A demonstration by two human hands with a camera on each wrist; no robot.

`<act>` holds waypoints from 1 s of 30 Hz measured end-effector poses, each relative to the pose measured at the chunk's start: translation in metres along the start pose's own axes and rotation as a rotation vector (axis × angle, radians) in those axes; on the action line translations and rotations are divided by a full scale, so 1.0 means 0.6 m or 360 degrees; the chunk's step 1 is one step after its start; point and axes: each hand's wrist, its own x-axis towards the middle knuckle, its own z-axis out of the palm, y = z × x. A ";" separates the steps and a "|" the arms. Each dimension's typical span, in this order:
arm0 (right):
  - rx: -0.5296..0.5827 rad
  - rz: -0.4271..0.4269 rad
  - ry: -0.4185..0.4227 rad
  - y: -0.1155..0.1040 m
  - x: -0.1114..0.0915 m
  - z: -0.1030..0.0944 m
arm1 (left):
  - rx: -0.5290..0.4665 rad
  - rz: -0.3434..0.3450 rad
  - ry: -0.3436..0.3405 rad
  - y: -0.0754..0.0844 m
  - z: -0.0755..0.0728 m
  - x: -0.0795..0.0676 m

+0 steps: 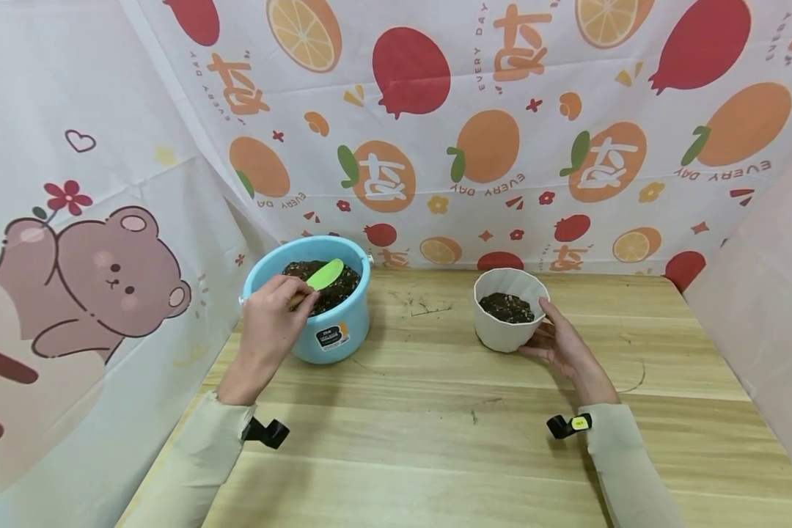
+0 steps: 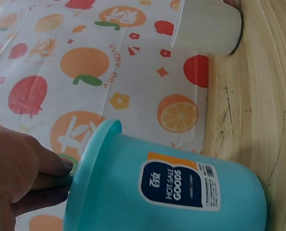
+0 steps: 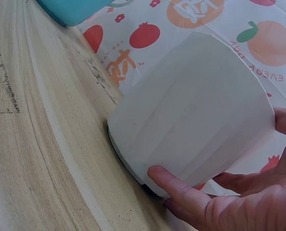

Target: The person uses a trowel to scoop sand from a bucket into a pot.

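My left hand [image 1: 269,323] pinches the short wooden handle [image 2: 47,181] of a small trowel over the near left rim of a light blue bucket [image 1: 359,323]. The trowel's bright green blade [image 1: 327,273] lies over the dark soil [image 1: 335,295] inside. To the right, a white fluted flower pot [image 1: 492,328] stands on the table, partly filled with dark soil [image 1: 505,308]. My right hand [image 1: 565,346] holds this pot from its right side, thumb by the rim and fingers low on the wall. In the right wrist view one fingertip [image 3: 157,172] presses near the pot's base.
The wooden table [image 1: 396,425] carries crumbs of soil [image 1: 425,304] between bucket and pot. Behind it hangs a fruit-printed cloth [image 1: 409,183], close to both containers. A bear-printed cloth [image 1: 125,293] closes the left side, and a pale cloth [image 1: 772,293] the right.
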 end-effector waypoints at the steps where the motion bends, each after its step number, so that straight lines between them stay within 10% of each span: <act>1: -0.0001 0.0001 0.0002 -0.001 0.000 0.000 | 0.0002 -0.0011 -0.0006 -0.002 0.000 -0.001; 30: 0.0017 0.0020 -0.0015 -0.008 0.005 -0.001 | 0.0070 -0.0198 -0.0231 -0.031 0.001 -0.002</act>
